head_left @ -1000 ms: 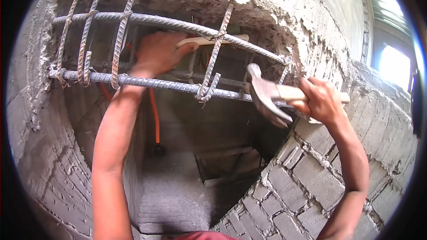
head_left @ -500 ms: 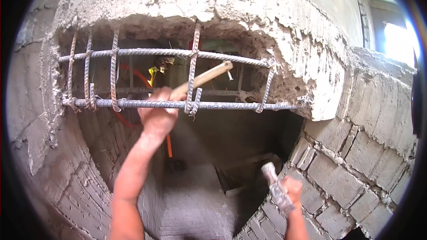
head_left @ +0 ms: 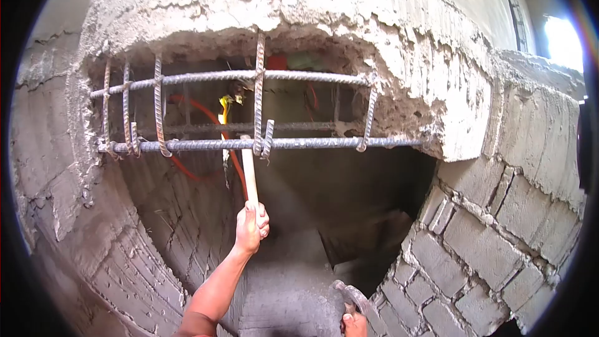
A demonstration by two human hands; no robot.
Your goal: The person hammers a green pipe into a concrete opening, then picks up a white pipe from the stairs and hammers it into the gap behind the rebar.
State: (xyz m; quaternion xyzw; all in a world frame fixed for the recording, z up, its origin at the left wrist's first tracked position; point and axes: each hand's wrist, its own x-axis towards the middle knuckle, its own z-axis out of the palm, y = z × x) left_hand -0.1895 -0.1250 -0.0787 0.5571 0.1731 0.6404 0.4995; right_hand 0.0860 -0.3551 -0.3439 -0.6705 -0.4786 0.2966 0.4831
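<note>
My left hand (head_left: 251, 229) is closed round a pale wooden stick (head_left: 249, 175). The stick stands nearly upright, its top end at the lower horizontal rebar (head_left: 324, 143), just left of a vertical bar (head_left: 259, 97). Low in the view, my right hand (head_left: 354, 324) is wrapped round a grey hammer-like tool (head_left: 353, 296), whose exact shape is partly cut off and hard to make out. It is well below the rebar, to the right of my left hand.
Broken concrete (head_left: 299, 0) frames the rebar opening above and at the sides. An orange tube (head_left: 203, 109) and yellow wires (head_left: 224, 109) hang behind the bars. A block wall (head_left: 480, 243) stands at the right; a dark gap lies below the rebar.
My left hand has come down out from behind the rebar, and the stick has turned from slanted to nearly upright. My right hand and its tool have moved down and left. The view has shifted slightly.
</note>
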